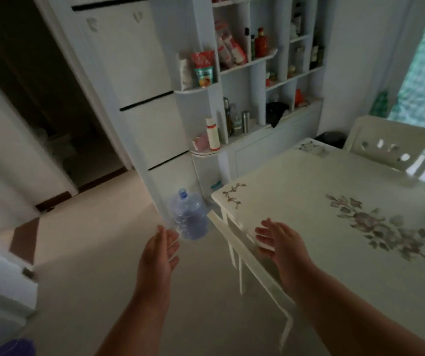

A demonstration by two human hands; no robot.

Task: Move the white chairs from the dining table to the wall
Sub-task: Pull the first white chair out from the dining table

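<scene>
- A white chair [396, 147] stands at the far edge of the surface [321, 201], its cut-out back rising above that edge, right of the far corner.
- A white slatted frame [242, 258] shows under the surface's near-left edge; whether it is a chair or part of the table cannot be told.
- The right hand [280, 242] hovers over that near-left edge, fingers [265, 238] spread wide and holding nothing.
- The left hand [160, 253] is out over the floor [98, 265], left of the surface, palm turned inward, fingers [171, 240] loosely open and empty.
- A blue water jug [188, 217] stands on the floor just beyond the left hand, near the surface's left corner.
- A white shelf unit [244, 80] stands against the wall behind the surface, filled with bottles and packets.
- A dark doorway [52, 104] opens on the left.
</scene>
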